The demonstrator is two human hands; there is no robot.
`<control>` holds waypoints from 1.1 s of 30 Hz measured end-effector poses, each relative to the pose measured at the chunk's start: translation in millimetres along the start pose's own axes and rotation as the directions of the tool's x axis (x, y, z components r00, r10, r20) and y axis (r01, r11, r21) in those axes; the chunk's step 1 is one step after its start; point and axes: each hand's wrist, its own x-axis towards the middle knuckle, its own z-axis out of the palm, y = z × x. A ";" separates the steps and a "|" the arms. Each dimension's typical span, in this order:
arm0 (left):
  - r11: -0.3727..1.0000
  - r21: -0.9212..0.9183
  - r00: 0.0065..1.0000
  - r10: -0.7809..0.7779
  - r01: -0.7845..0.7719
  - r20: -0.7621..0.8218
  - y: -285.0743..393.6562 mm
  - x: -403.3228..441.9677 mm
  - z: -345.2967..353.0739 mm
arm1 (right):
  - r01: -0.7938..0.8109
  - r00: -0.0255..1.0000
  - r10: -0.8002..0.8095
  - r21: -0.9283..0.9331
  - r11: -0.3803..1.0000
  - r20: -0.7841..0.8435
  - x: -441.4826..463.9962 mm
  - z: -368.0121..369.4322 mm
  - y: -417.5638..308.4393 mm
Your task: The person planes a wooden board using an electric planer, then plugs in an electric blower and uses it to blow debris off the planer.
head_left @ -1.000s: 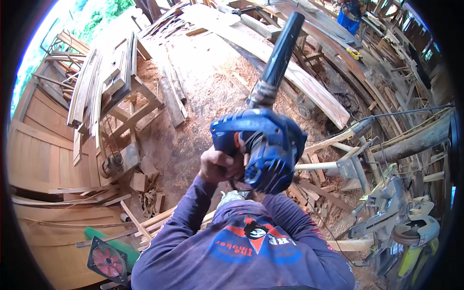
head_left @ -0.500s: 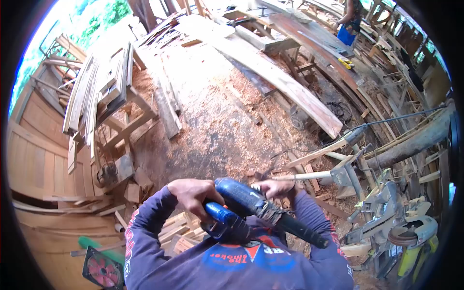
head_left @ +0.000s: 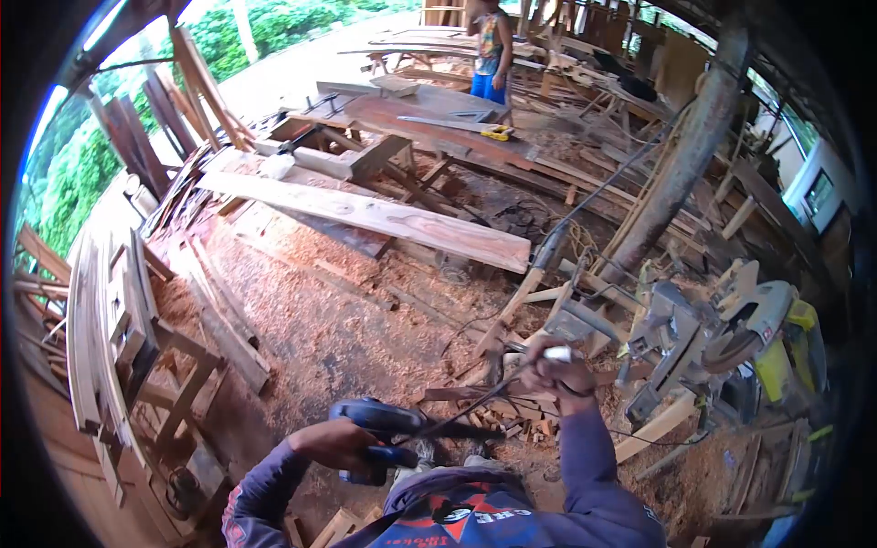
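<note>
1. So the blue handheld blower (head_left: 373,416) is down low in front of the person's belly, just above the shoes (head_left: 425,451), over a floor (head_left: 320,338) covered in shavings.
2. The left grip (head_left: 333,443) is wrapped round the blower's handle, fingers clamped on it. Can't see where the trigger finger sits.
3. The right grip (head_left: 562,376) is curled tight round a dark cord (head_left: 486,396) plus a small pale piece (head_left: 557,353). Might be a plug, too blurry to swear to it.
4. My two cents on doing this bit well: let the left grip carry all the weight, finger off the trigger, and handle the cord by its end rather than yanking mid-length. I'd also watch for it snagging on the offcuts (head_left: 512,416) or the miter saw (head_left: 722,329) over on the right.
5. Which way it points: the black nozzle (head_left: 466,429) aims to the person's right, so the long axis runs roughly sideways across the body. Can't really judge any up/down tilt from this angle.
</note>
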 end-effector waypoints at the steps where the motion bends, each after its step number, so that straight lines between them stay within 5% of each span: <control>1: 0.991 -0.061 0.970 0.103 -0.119 -0.220 -23.0 -4.5 1.2 | -0.014 0.997 0.016 0.031 0.999 -0.072 -21.6 4.4 -13.0; 2: 0.965 -0.097 0.881 0.179 -0.244 -0.437 -39.9 -11.2 1.5 | -0.026 0.990 0.035 0.066 0.997 -0.138 -41.6 7.2 -20.9; 3: 0.932 -0.264 0.848 0.079 -0.249 -0.523 -40.7 -18.8 -0.3 | 0.016 0.959 0.017 0.113 0.993 -0.284 -61.4 2.4 -23.2; 4: 0.751 -0.644 0.861 -0.225 -0.145 -0.456 -41.0 -35.9 -2.6 | 0.062 0.906 0.009 0.155 0.986 -0.424 -83.2 -2.1 -24.9; 5: 0.645 -0.740 0.790 -0.346 -0.191 -0.506 -30.3 -43.2 -5.0 | 0.122 0.863 -0.015 0.180 0.976 -0.504 -107.1 -15.6 -22.3; 6: 0.526 -0.812 0.710 -0.469 -0.253 -0.525 -24.6 -44.9 -6.3 | 0.183 0.812 -0.035 0.196 0.963 -0.582 -124.5 -22.5 -19.9; 8: 0.464 -0.663 0.527 -0.403 -0.587 -0.748 -73.7 -32.0 7.1 | 0.253 0.683 -0.068 0.148 0.956 -0.728 -157.9 -32.0 -7.3; 10: 0.371 -0.611 0.494 -0.367 -0.699 -0.788 -61.4 -25.1 -0.6 | 0.142 0.567 0.090 0.205 0.968 -0.819 -182.9 -45.4 20.3; 14: 0.613 -0.521 0.539 -0.177 -0.594 -0.824 -43.2 -23.2 -28.9 | -0.595 0.467 0.456 0.112 0.796 -0.758 -175.6 -62.6 90.3; 16: 0.713 -0.543 0.724 -0.073 -0.443 -0.686 -3.3 -30.1 -49.1 | -0.663 0.558 0.433 -0.066 0.746 -0.708 -156.1 -76.4 121.4; 17: 0.691 -0.627 0.849 -0.036 -0.360 -0.527 -21.0 -29.2 -53.2 | -0.553 0.555 0.393 0.028 0.833 -0.733 -141.0 -86.3 137.9; 18: 0.858 -0.431 0.906 0.085 -0.279 -0.415 -22.2 -23.3 -62.1 | -0.495 0.573 0.340 0.016 0.869 -0.745 -127.7 -97.6 138.0; 20: 0.914 0.045 0.905 0.406 -0.403 -0.130 -10.6 -1.5 -79.9 | -0.372 0.605 0.231 -0.014 0.928 -0.762 -100.3 -120.7 136.7; 21: 0.871 0.058 0.873 0.488 -0.487 0.002 -2.1 12.7 -81.9 | -0.298 0.582 0.196 0.017 0.954 -0.789 -87.6 -114.9 118.8; 22: 0.905 0.054 0.904 0.417 -0.423 0.097 -5.2 22.7 -75.8 | -0.256 0.554 0.091 -0.066 0.964 -0.827 -82.3 -136.0 113.3; 24: 0.890 0.259 0.918 0.317 -0.375 0.240 22.6 38.8 -63.0 | -0.118 0.397 0.162 0.125 0.985 -0.903 -62.3 -98.4 48.2; 25: 0.921 0.341 0.930 0.057 -0.189 0.362 -9.4 48.9 -51.9 | -0.004 0.437 0.128 0.140 0.990 -0.890 -70.7 -90.8 30.4; 26: 0.921 0.334 0.919 0.058 -0.199 0.390 -28.1 56.3 -48.3 | 0.105 0.472 0.090 0.158 0.982 -0.877 -85.2 -83.9 16.2; 30: 0.875 0.379 0.895 0.121 -0.301 0.430 -80.4 70.0 -36.5 | 0.433 0.300 -0.229 -0.082 0.898 -0.926 -158.6 -15.3 -32.7; 33: 0.891 0.389 0.966 0.164 -0.232 0.200 -56.1 68.0 -49.2 | 0.646 0.149 -0.354 -0.180 0.742 -0.923 -248.0 16.4 -34.5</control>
